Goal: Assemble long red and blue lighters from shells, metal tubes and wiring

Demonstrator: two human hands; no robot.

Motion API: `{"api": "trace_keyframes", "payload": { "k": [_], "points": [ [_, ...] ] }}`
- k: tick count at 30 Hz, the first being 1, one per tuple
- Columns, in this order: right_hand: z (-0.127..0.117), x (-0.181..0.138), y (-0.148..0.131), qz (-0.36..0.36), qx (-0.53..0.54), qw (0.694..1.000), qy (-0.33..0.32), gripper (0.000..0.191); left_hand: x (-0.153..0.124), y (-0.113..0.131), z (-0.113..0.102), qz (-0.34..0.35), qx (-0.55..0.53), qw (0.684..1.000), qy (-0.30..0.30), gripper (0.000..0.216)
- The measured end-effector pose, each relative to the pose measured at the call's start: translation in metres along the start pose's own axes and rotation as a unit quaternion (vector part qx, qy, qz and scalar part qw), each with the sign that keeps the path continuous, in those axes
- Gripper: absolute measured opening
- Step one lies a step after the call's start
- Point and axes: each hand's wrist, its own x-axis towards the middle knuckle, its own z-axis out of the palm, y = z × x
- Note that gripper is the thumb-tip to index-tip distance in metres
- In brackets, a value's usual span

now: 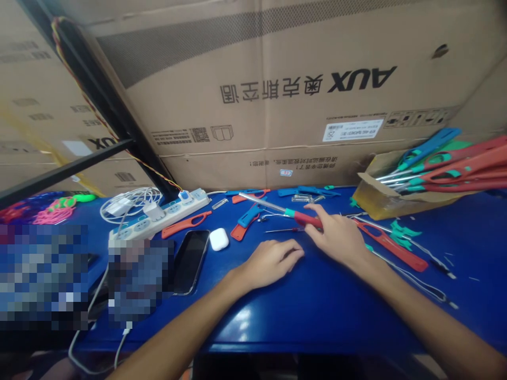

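Red lighter (304, 218) sits in right hand (338, 236), forefinger above, thumb below.

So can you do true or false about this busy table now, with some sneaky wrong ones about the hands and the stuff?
1. The right hand holds a stick with a red handle. True.
2. A white case lies beside the phone. True.
3. The left hand is gripping the phone. False: it rests on the blue table, apart from the phone.
4. The open cardboard box stands at the table's left end. False: it is on the right.
5. The AUX letters on the big carton are upside down. True.
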Motion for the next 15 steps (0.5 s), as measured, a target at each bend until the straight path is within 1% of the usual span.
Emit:
{"api": "trace_keyframes", "payload": {
  "k": [2,5,7,12,15],
  "points": [
    [-0.0016,-0.0005,-0.0017,0.003,-0.006,1.0,0.002,0.042,-0.0001,0.0002,-0.0003,0.0,0.008,1.0,-0.002,0.031],
    [-0.0029,-0.0006,-0.0039,0.011,0.036,0.999,0.015,0.036,-0.0001,0.0004,-0.0006,0.0,0.013,1.0,-0.007,0.031],
    [-0.003,-0.0003,-0.004,0.015,0.055,0.998,0.014,0.036,-0.0001,0.0004,-0.0008,0.001,0.015,1.0,-0.013,0.031],
    [-0.0027,0.0002,-0.0031,0.016,0.012,1.0,0.001,0.035,-0.0003,0.0013,-0.0016,0.001,0.036,0.999,-0.024,0.029],
    [-0.0019,0.0013,-0.0037,0.029,0.046,0.998,0.009,0.031,-0.0004,0.003,-0.0024,0.005,0.069,0.997,-0.03,0.027]
  ]
}}
